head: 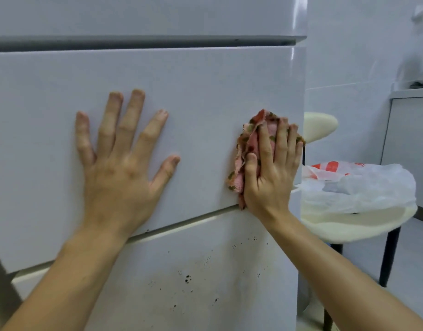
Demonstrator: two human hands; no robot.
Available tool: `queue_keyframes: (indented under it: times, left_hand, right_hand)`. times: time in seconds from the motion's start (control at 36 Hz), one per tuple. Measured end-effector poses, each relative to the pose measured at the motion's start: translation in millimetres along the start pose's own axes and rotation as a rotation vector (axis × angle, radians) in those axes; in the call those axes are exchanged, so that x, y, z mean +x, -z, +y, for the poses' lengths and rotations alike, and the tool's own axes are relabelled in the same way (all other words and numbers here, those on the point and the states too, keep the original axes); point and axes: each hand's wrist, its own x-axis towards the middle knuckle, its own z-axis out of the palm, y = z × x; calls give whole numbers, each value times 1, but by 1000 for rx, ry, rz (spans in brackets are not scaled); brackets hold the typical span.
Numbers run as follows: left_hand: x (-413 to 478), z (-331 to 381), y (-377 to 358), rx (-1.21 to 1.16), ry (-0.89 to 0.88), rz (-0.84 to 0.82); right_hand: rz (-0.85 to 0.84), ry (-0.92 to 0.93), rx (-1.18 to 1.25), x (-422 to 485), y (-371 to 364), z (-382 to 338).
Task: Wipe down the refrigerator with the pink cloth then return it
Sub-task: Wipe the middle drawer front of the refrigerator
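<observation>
Room: pale tiled kitchen wall (349, 56) at the right, with the appliance filling most of the view.
Refrigerator: the white refrigerator (181, 91) shows three stacked fronts parted by two dark seams; the middle front is the one under both hands.
Lower front: the lower door (193, 271) carries a scatter of dark specks, not yet under the cloth.
Stool: a cream stool (360, 225) on dark legs stands just beside the refrigerator's right edge.
Bag: a white plastic bag (358, 185) with red print lies on the stool seat.
Left hand: the left hand (119, 168) lies flat on the middle front, fingers spread wide and gripping nothing, seemingly bracing.
Right hand: the right hand (272, 170) presses flat near the door's right edge, fingers extended over the cloth, thumb tucked against its side.
Cloth: the pink cloth (248, 139), bunched and patterned with darker spots, is pinned between that palm and the door, its lower end touching the seam.
Step in hand: wiping the middle front, by my reading; returning the cloth is still ahead.
Next move: likely sweeping across or down onto the speckled panel, which calls for steady pressure so the bunched cloth does not slip from under the palm.
</observation>
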Motion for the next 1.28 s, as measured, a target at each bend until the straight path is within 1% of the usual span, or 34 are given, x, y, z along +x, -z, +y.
queue_keyframes:
  times: [0.08,0.17,0.28,0.36,0.44,0.58,0.67,0.72,0.78,0.83,0.92,1.03,1.08,1.17,1.28]
  left_hand:
    - [2,1,1,16,-7,-9]
    - [3,3,-1,29,4,-6]
    - [1,5,-1,60,6,-13]
    - [0,8,-1,64,0,-31]
    - [-1,9,-3,74,-2,-33]
    - [-1,11,-5,78,23,-5]
    - [2,10,-3,49,36,-8]
    - [3,9,1,10,41,-17]
    - [2,7,5,-23,36,-37]
    - [2,6,8,-44,32,-62]
    - [3,7,9,-54,34,-79]
    - [5,8,8,-40,45,-75]
    - [4,7,8,-36,42,-69]
    - [2,7,7,-31,36,-67]
    - [1,11,4,-27,38,-63]
  right_hand:
    - [-3,55,-3,23,1,-3]
    - [8,137,-10,64,-1,-11]
    - [21,189,11,100,-3,-19]
    - [23,202,10,83,0,-11]
    - [-3,224,4,40,2,2]
    - [-116,373,-1,-26,12,34]
    - [-196,468,7,-30,18,54]
    - [-214,546,-12,-22,22,69]
    - [-227,574,-32,-10,26,81]
    - [-215,544,-38,4,29,85]
    - [-175,444,-19,30,29,75]
    - [-87,209,61,86,19,47]
    - [-50,129,110,103,15,37]
    - [-23,61,164,95,16,34]
    - [-32,-145,190,51,21,40]
